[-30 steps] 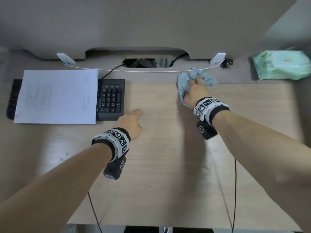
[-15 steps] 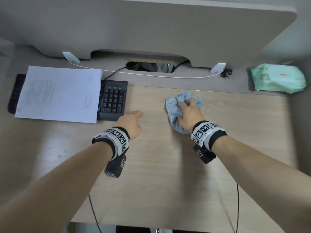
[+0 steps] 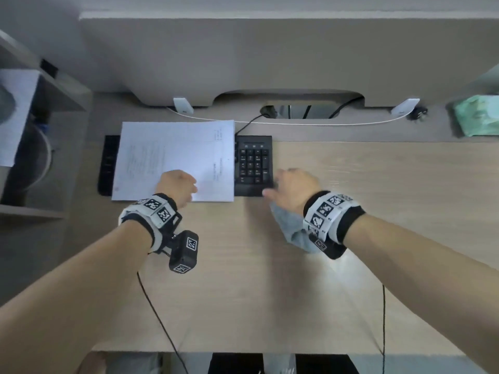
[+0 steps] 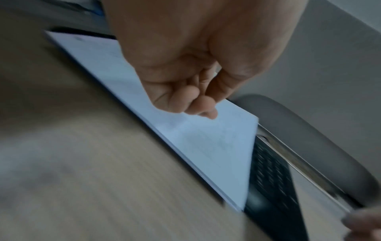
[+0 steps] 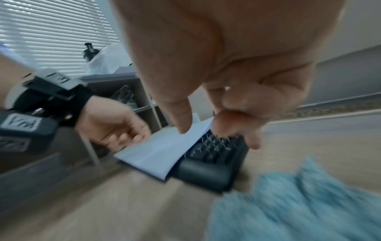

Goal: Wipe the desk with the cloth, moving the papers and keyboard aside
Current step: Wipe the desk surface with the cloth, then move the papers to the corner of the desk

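I count one keyboard on the desk. I count one stack of papers lying over the keyboard; the number of sheets cannot be determined. I count one blue cloth. I count two hands in view: one left hand and one right hand. I count two wrist cameras, one per wrist. I count two white clips at the partition base and one green packet.

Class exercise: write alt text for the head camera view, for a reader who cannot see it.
Two hands reach to a black keyboard largely covered by white papers on a wooden desk; the left hand is over the papers, the right hand at the keyboard's end, above a blue cloth.
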A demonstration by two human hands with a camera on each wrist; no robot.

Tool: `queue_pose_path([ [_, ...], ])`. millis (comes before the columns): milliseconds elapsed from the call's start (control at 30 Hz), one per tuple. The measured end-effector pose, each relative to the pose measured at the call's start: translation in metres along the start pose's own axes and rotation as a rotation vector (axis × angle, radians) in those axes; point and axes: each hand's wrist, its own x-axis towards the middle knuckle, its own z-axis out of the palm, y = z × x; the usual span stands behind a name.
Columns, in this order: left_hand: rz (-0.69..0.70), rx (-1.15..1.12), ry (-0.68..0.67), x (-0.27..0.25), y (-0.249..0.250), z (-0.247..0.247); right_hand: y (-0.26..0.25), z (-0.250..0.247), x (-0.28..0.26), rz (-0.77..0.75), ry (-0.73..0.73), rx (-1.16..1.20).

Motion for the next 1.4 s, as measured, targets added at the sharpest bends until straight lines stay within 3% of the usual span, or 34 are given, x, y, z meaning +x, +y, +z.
queue_pose_path([
  [100, -0.207, -0.107, 0.049, 0.013, -0.034, -0.039, -0.033, -0.012, 0.032, 0.015, 0.108, 0.148],
  [233, -0.368, -0.307, -0.055, 0.018, -0.074, -0.058, -0.065, -0.020, 0.074, 0.133, 0.104, 0.585],
  [433, -0.466, -0.756, -0.151, 0.018, -0.077, -0.049, -0.081, -0.030, 0.132, 0.314, 0.068, 1.119],
  [567, -0.499, -0.836, -0.153, 0.023, -0.073, -0.043, -0.093, -0.029, 0.145, 0.352, 0.070, 1.182],
  [733, -0.517, -0.831, -0.110, 0.031, -0.072, -0.043, -0.092, -0.023, 0.137, 0.267, 0.070, 0.945],
  [867, -0.411, -0.739, -0.019, 0.027, -0.069, -0.043, -0.076, -0.029, 0.112, 0.195, 0.035, 0.885],
  [1033, -0.040, -0.335, 0.045, 0.006, -0.039, -0.036, -0.024, -0.036, 0.071, 0.229, -0.067, 0.714],
  [1200, 0.155, -0.195, -0.116, -0.032, 0.004, 0.016, 0.067, -0.038, 0.017, 0.267, -0.151, 0.636],
  [1400, 0.270, 0.017, -0.337, -0.083, 0.065, 0.157, 0.212, -0.040, -0.064, 0.373, -0.027, 0.870],
])
